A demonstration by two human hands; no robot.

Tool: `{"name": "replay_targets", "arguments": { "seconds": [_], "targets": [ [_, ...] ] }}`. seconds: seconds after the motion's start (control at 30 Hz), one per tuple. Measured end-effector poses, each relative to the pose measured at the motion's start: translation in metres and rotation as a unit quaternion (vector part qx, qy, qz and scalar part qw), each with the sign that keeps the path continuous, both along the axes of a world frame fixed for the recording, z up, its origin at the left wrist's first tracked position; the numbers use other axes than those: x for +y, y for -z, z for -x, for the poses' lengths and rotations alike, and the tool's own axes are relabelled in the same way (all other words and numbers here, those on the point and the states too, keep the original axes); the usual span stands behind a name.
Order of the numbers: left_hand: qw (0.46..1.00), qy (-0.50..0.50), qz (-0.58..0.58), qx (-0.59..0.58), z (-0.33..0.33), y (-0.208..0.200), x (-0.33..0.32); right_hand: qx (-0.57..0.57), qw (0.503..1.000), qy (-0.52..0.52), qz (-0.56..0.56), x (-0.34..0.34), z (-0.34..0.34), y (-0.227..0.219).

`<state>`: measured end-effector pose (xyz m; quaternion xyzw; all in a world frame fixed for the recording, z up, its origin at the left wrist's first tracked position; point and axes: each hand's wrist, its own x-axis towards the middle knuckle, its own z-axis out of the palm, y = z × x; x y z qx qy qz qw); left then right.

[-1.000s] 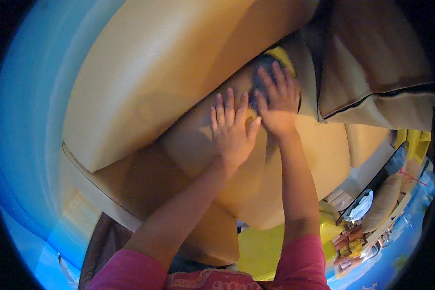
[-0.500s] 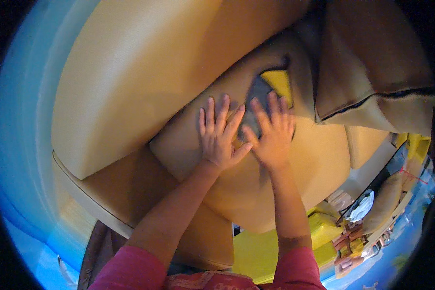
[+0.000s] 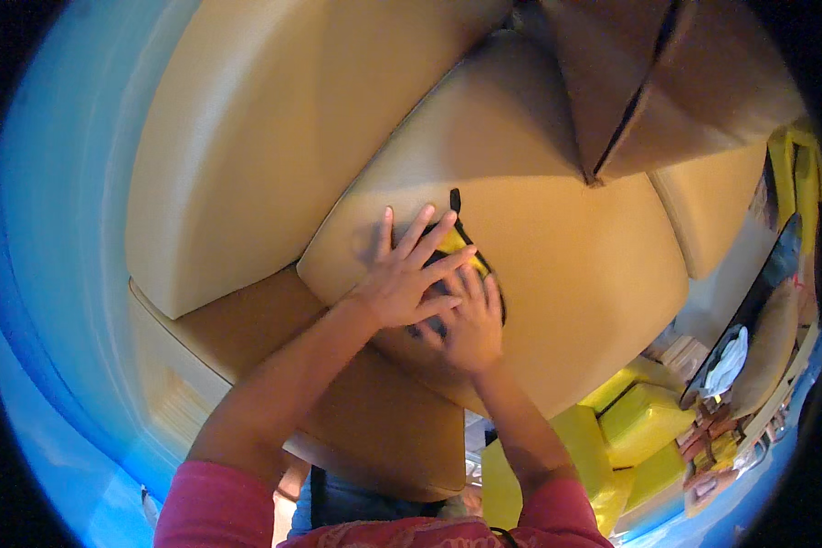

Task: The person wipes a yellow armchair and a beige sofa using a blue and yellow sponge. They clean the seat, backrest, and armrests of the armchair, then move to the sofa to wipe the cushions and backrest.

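Observation:
A flat grey-and-yellow cloth item (image 3: pixel 451 242) with black edging and a black tab lies on the tan sofa seat (image 3: pixel 575 301). Most of it is covered by my hands, so its exact kind cannot be made out. My left hand (image 3: pixel 400 285) rests on its left part, fingers spread. Close beside it, my right hand (image 3: pixel 472 327) lies over the lower right part with fingers stretched forward. The fingers of the two hands meet over the cloth item.
The tan backrest (image 3: pixel 237 164) rises at the left. A brown leather cushion (image 3: pixel 667 100) stands at the upper right. A brown padded armrest (image 3: pixel 384 420) is near my body. Yellow padded seats (image 3: pixel 644 425), a beige pillow (image 3: pixel 765 352) and a white cloth (image 3: pixel 727 363) are at lower right.
The grey-and-yellow item has come nearer to me and looks smaller and more covered. My hands have moved down and closer together. The view has shifted, too.

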<state>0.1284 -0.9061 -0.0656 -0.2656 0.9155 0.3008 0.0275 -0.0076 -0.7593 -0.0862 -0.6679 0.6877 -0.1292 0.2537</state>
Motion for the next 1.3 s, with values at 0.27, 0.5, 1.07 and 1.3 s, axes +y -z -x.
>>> {"name": "replay_targets", "arguments": {
  "seconds": [0.27,0.5,1.07,1.3],
  "targets": [
    [0.996,-0.070,0.019,-0.050,0.014,-0.014,0.000,0.083,0.983,0.155,0.049,-0.069,0.006,-0.005],
    [0.966,0.045,-0.136,-0.217,-0.030,-0.072,0.080,0.047,0.996,0.073,-0.030,0.071,-0.048,-0.010],
    [0.968,-0.064,-0.089,-0.226,0.018,-0.058,0.100,0.088,0.974,0.205,-0.037,0.060,0.042,-0.019],
    [0.929,-0.222,-0.166,-0.244,0.057,-0.010,0.130,0.156,0.935,0.318,-0.003,0.070,0.030,-0.003]
  ]
}}
